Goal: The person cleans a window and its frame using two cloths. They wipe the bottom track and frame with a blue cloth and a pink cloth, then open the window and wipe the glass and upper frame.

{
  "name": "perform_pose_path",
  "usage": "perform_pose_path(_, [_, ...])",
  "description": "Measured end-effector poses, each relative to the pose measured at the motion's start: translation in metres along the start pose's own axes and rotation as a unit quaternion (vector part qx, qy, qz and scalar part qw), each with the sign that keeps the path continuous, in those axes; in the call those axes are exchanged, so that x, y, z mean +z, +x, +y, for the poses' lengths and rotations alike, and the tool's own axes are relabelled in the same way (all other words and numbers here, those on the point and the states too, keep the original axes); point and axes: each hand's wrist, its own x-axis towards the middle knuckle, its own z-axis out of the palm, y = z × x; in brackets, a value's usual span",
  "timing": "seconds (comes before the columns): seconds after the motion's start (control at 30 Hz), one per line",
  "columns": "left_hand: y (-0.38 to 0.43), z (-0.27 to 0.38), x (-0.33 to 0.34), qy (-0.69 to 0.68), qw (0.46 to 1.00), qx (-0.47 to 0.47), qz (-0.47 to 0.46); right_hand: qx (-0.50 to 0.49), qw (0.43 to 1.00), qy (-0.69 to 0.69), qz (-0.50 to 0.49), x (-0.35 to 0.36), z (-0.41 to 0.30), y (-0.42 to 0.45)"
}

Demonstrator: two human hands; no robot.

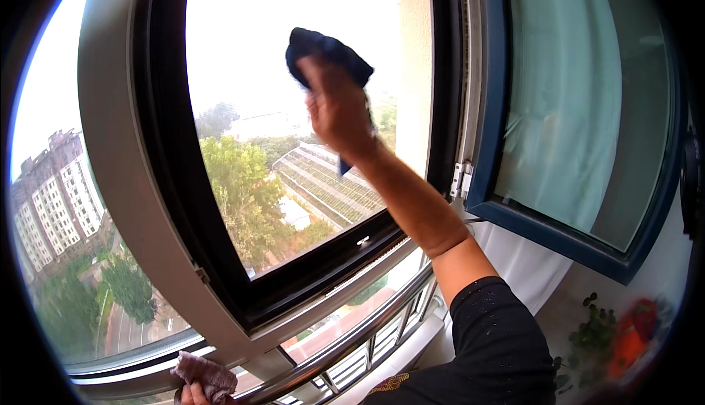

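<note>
My right hand (336, 102) is raised in front of the window opening, gripping a dark blue cloth (330, 52). The cloth bunches above the fingers, and a corner of it hangs below the wrist. Motion blurs the fingers; whether the cloth touches a pane or screen I cannot tell. Low in the view, my left hand (194, 395) holds a crumpled mauve cloth (206, 377) beside the metal railing. Only its fingers show. A black inner window frame (286, 284) surrounds the opening behind my right hand.
An opened window sash (562, 229) with a blue frame stands at the right on a hinge (461, 179). A steel handrail (352, 336) runs below the sill. A grey mullion (118, 129) rises at left. A green plant (592, 328) and an orange object (630, 344) sit lower right.
</note>
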Motion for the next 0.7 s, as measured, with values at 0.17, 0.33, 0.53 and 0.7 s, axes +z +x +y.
perform_pose_path(0.17, [-0.001, 0.005, 0.001, 0.004, 0.999, -0.030, -0.018, 0.131, 0.977, -0.161, 0.052, -0.033, 0.134, -0.027])
perform_pose_path(0.33, [-0.001, 0.009, 0.008, 0.030, 0.999, -0.024, -0.012, 0.226, 0.957, -0.158, 0.084, -0.062, 0.175, -0.035])
perform_pose_path(0.53, [0.001, 0.009, 0.012, 0.035, 0.999, -0.014, 0.013, 0.061, 0.997, -0.014, 0.044, -0.004, 0.076, 0.008])
perform_pose_path(0.7, [-0.001, 0.006, 0.005, 0.049, 0.999, -0.019, 0.007, -0.044, 0.991, 0.124, -0.016, 0.046, -0.026, 0.080])
